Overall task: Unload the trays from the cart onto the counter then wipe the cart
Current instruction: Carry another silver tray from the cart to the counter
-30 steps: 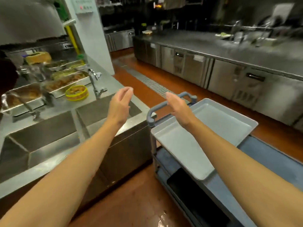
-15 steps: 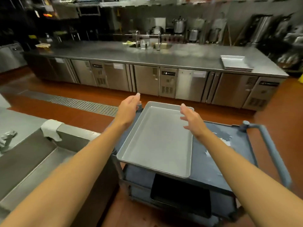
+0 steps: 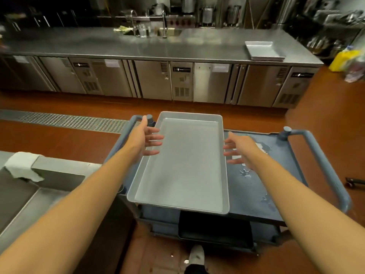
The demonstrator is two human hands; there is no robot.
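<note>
A grey metal tray lies on the top shelf of a blue cart, overhanging its near edge. My left hand is open at the tray's left rim, fingers spread and just touching or beside it. My right hand is open at the right rim, fingers pointing at the tray. Neither hand grips it. A dark tray sits on the cart's lower shelf. Another metal tray rests on the long steel counter across the aisle.
White smears and wet spots mark the cart top right of the tray. A steel sink with a white cloth on its corner is at my left. A floor drain grate crosses the red floor. My shoe is below the cart.
My view has swung from the sink side round to face the cart and far counter. Both hands have spread apart and come down to the tray's two long rims.
</note>
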